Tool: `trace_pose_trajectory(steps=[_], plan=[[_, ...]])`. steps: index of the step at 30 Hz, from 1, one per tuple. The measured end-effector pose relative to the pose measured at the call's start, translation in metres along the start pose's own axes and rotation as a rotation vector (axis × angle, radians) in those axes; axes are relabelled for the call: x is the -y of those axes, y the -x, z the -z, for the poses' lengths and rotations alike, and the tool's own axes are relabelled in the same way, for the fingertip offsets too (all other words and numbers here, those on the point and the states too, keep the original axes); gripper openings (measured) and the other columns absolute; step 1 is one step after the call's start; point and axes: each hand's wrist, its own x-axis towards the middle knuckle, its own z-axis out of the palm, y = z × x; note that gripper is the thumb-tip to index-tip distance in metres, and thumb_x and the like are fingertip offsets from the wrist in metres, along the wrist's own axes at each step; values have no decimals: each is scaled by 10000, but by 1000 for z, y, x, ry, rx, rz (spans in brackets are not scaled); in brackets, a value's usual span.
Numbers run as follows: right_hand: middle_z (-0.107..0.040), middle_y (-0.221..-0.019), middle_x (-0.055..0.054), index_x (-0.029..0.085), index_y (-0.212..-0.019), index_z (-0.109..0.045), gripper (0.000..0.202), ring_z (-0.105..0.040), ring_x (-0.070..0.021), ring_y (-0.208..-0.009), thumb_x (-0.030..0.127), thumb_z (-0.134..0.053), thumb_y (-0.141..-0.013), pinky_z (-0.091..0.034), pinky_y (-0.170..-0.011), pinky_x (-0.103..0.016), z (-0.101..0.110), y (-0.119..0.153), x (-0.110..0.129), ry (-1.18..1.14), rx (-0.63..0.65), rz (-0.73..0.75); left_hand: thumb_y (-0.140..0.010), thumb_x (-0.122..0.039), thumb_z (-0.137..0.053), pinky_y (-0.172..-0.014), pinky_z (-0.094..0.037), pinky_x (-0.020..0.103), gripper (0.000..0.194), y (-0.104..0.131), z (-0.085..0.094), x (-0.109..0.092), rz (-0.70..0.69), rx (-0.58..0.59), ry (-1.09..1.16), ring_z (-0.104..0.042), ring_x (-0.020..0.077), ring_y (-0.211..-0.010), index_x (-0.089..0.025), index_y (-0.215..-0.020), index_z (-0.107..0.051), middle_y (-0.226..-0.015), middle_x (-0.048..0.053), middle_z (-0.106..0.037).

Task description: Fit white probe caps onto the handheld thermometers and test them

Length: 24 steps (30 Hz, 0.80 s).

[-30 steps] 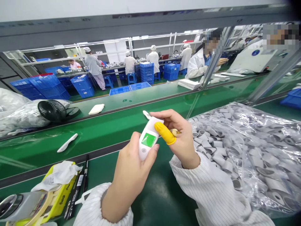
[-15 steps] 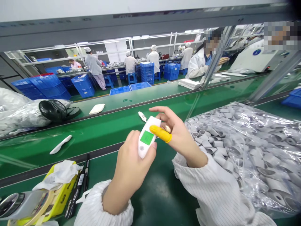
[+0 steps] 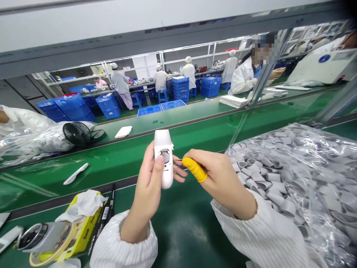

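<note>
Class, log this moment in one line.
left hand: holds white device, opening showing | right hand: pinches thin dark piece, yellow thumb cover

A factory workshop, capped workers (image 3: 188, 72) in pale coats are sitting and standing at a bench (image 3: 140, 86), blue crates (image 3: 180, 89) are standing stacked, a green worktop (image 3: 175, 116) is stretching across

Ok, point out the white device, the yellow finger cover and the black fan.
White device (image 3: 168, 173): head view, lower half of its casing.
Yellow finger cover (image 3: 195, 170): head view, middle of its length.
Black fan (image 3: 79, 133): head view, round grille.
</note>
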Motion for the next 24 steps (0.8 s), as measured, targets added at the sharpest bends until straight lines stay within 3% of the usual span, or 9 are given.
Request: trace_pose_trajectory(steps=[6, 9, 13, 16, 20, 24], plan=[[-647, -602, 38, 213, -773, -527, 158, -522, -99, -477, 125, -515, -903, -303, -490, -217, -3, 2, 2, 184, -56, 36, -1035, -386, -414, -709, -581, 312, 413, 9, -4, -3, -38, 20, -242, -674, 161, -725, -253, -1422, -353, -922, 30, -656], [-644, -594, 15, 209, -749, -529, 188, -535, -112, -490, 146, -505, -925, -281, -479, -229, -4, 2, 1, 266, -71, 61, -1036, -398, -409, -639, -526, 258, 413, 10, -5, -4, -68, -8, -375, -596, 129, -673, -259, -1423, -372, -885, 13, -621], [-572, -548, 57, 212, -737, -512, 206, -459, -84, -434, 139, -513, -930, -284, -473, -212, -5, 0, -2, 78, 40, 45, -1024, -432, -428, -430, -404, 176, 352, 8, -1, -8, 97, 68, -137, -495, 75, -474, -230, -1311, -449, -716, -34, -570], [-592, -589, 54, 210, -766, -536, 193, -491, -83, -469, 211, -538, -959, -333, -495, -206, -5, -1, -4, -76, 70, 81, -1002, -417, -452, -347, -324, 149, 314, 5, 3, -11, 240, 150, 88, -428, 54, -358, -167, -1191, -472, -624, -34, -571], [-673, -764, -6, 197, -995, -642, 91, -598, -103, -586, 220, -562, -958, -405, -528, -212, -5, -2, -7, -22, -64, 241, -977, -386, -474, -360, -365, 143, 493, 3, 4, -8, 317, 106, 141, -471, 72, -367, -148, -1395, -363, -608, -21, -605], [-687, -797, -19, 217, -1076, -702, 216, -601, -98, -580, 158, -528, -962, -397, -472, -212, -6, -1, -10, 100, -108, 386, -901, -254, -473, -378, -381, 143, 611, 3, 3, -5, 348, 211, 158, -515, 83, -418, -172, -1488, -328, -658, -6, -622]])
